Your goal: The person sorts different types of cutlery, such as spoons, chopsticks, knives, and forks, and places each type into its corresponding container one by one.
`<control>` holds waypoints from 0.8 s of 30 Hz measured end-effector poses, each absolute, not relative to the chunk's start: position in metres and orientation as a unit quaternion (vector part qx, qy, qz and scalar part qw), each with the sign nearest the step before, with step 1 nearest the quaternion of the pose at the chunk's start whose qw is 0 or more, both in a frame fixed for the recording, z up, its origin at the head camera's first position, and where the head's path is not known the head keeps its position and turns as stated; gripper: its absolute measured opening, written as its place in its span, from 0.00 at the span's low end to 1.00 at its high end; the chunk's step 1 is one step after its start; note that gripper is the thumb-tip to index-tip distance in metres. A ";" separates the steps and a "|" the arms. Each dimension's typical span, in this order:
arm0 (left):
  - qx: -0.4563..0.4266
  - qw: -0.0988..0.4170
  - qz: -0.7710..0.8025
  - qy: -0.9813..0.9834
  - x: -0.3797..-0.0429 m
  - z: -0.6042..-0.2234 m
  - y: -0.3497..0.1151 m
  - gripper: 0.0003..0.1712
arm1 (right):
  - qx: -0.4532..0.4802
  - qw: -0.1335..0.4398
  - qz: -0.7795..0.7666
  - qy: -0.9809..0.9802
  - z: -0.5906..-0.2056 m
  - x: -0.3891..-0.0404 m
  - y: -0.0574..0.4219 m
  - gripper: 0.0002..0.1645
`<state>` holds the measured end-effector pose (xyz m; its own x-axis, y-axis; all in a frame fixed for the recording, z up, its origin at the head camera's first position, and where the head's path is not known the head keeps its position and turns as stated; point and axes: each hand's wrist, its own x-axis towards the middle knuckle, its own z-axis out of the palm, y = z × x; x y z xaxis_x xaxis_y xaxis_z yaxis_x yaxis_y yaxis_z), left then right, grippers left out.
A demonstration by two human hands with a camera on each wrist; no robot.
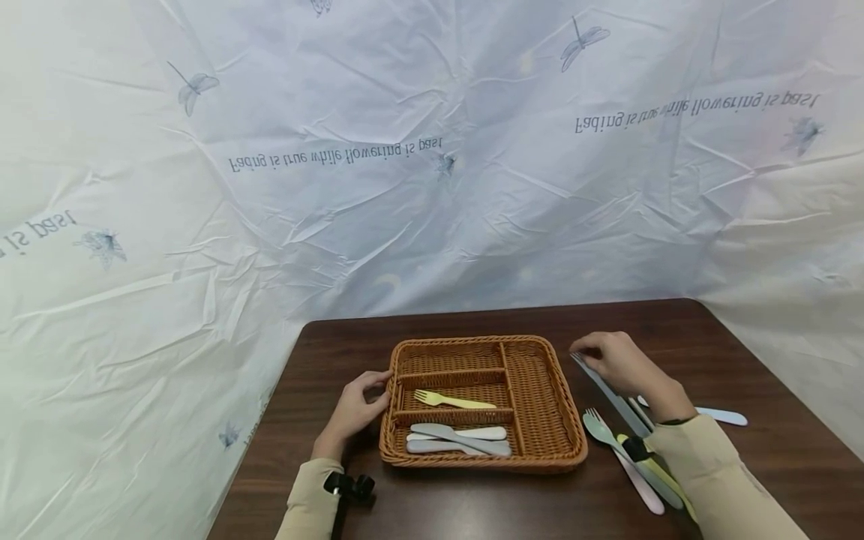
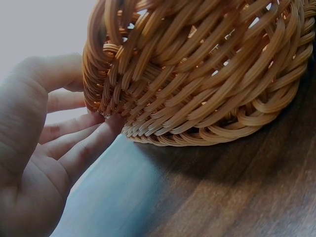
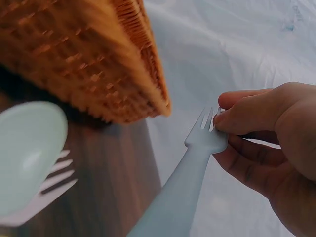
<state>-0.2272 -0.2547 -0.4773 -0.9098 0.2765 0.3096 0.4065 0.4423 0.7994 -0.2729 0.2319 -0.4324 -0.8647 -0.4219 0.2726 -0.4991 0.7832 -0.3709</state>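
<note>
My left hand [image 1: 358, 407] is at the left side of a brown wicker basket [image 1: 552, 459]. In the left wrist view its fairly straight fingers [image 2: 81, 148] touch the woven wall. Right of the basket, my right hand [image 1: 614, 360] pinches a grey-blue fork [image 3: 195, 158] by its tines, between thumb and fingers; its handle slants back toward my forearm. Inside the basket a yellow fork [image 1: 455, 400] lies in the middle left compartment. Several white and grey knives [image 1: 459, 448] lie in the front left one. The back left and long right compartments show bare wicker.
On the dark wooden table [image 1: 472, 510], a pale green spoon [image 1: 598, 427] overlaps a pink fork [image 1: 644, 487] beside something yellow, partly behind my right sleeve. A light blue handle [image 1: 725, 415] sticks out past my right wrist. A white printed sheet [image 1: 472, 225] hangs around the table.
</note>
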 end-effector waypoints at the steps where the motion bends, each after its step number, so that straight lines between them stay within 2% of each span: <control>1: -0.201 0.067 -0.488 -0.847 -0.227 -0.478 -0.255 0.23 | 0.246 0.088 0.224 -0.939 -0.430 -0.274 0.230 0.12; 13: -0.203 0.065 -0.480 -0.851 -0.224 -0.474 -0.253 0.23 | 0.311 0.147 0.219 -0.913 -0.411 -0.290 0.189 0.11; 24: -0.203 0.068 -0.477 -0.852 -0.225 -0.475 -0.253 0.23 | 0.334 0.140 0.234 -0.902 -0.394 -0.300 0.154 0.12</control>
<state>-0.2251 -0.2530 -0.4745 -0.9086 0.2800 0.3098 0.4106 0.4628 0.7857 -0.2998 0.1538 -0.3943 -0.7382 -0.5360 0.4096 -0.6676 0.6676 -0.3295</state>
